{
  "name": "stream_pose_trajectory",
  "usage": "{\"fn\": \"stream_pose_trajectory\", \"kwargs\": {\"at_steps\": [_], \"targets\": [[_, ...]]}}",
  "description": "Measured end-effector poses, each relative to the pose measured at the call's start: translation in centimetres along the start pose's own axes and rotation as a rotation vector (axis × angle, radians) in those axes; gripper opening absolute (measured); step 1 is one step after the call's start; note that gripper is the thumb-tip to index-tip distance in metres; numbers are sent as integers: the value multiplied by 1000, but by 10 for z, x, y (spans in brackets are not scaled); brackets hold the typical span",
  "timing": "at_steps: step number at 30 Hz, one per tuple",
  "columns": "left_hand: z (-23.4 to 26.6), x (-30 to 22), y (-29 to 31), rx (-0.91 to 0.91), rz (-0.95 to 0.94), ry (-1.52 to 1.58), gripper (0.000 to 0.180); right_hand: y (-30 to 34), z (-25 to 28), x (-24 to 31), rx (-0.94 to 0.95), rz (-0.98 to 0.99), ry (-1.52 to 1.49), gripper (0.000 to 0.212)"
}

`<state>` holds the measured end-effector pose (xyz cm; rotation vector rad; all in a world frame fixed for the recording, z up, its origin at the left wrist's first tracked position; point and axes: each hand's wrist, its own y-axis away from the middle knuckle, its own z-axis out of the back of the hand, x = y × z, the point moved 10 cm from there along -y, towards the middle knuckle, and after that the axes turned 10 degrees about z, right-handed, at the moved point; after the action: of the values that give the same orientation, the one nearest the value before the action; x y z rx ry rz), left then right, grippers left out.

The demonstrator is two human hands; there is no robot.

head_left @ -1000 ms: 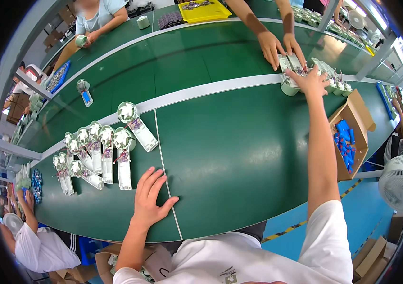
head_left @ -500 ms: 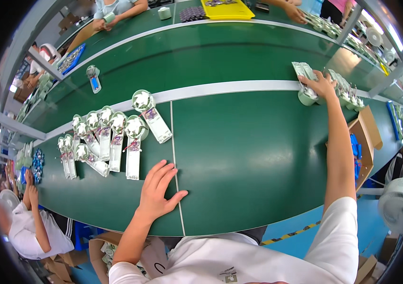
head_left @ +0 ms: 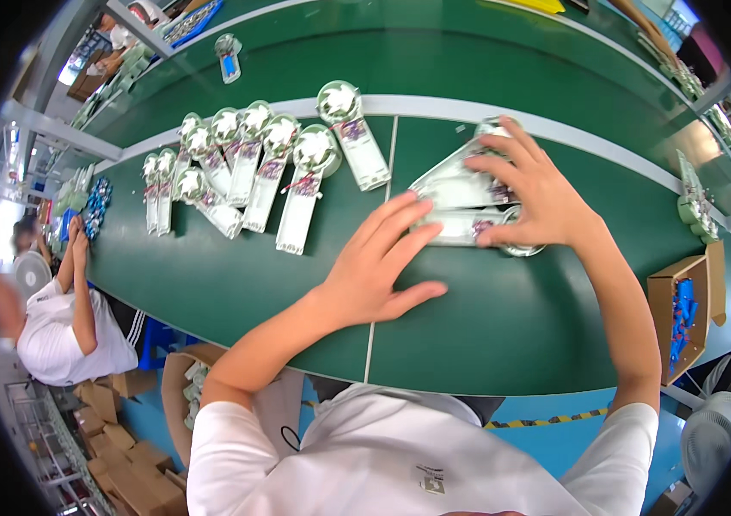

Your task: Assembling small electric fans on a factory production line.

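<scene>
Several pale green handheld-fan housings (head_left: 460,185) lie fanned out on the green table in front of me, with small wires near their round ends. My right hand (head_left: 537,193) spans their round ends, thumb on the nearest one and fingers over the farther ones, gripping the bunch. My left hand (head_left: 382,262) is open, fingers spread, its fingertips at the handle ends of the same housings. To the left, more fan housings (head_left: 298,215) lie in a loose group, with white fan blades in their round heads and wires below. The right hand hides part of the bunch.
A white rail (head_left: 460,107) crosses behind the work area. Beyond it lies one fan part with a blue piece (head_left: 228,64). At right stand a cardboard box (head_left: 662,322) holding blue parts and more housings (head_left: 696,206). A co-worker (head_left: 82,335) sits at left.
My right hand has come from the far right to the middle, bringing several fan housings. My left hand has moved right and forward to meet them. The view has shifted.
</scene>
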<state>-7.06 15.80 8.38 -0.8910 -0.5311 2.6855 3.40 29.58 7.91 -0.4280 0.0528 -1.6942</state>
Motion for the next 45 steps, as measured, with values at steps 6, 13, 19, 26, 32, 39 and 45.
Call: {"fn": "stream_pose_trajectory", "kwargs": {"at_steps": [6, 13, 19, 26, 32, 39, 45], "targets": [[-7, 7, 2, 82, -11, -77, 80, 8, 19, 46, -101, -190, 66, 87], [-17, 18, -9, 25, 65, -288, 80, 57, -32, 32, -248, -504, -636, 56], [-47, 48, -58, -189, 199, -355, 86, 61, -39, 11, -126, -491, -848, 46], [-26, 1, -44, -254, 208, -178, 71, 83, -29, 9, -156, -519, -954, 49], [-28, -56, 56, -5, 262, 327, 54, 80, -26, 68, -113, -400, -732, 47], [-38, -57, 101, -149, 313, 406, 46, 158, -29, 99, -446, -1008, -782, 14], [-49, -73, 84, -199, 257, 307, 39, 157, -64, 116, -324, -1051, -1010, 11]]}}
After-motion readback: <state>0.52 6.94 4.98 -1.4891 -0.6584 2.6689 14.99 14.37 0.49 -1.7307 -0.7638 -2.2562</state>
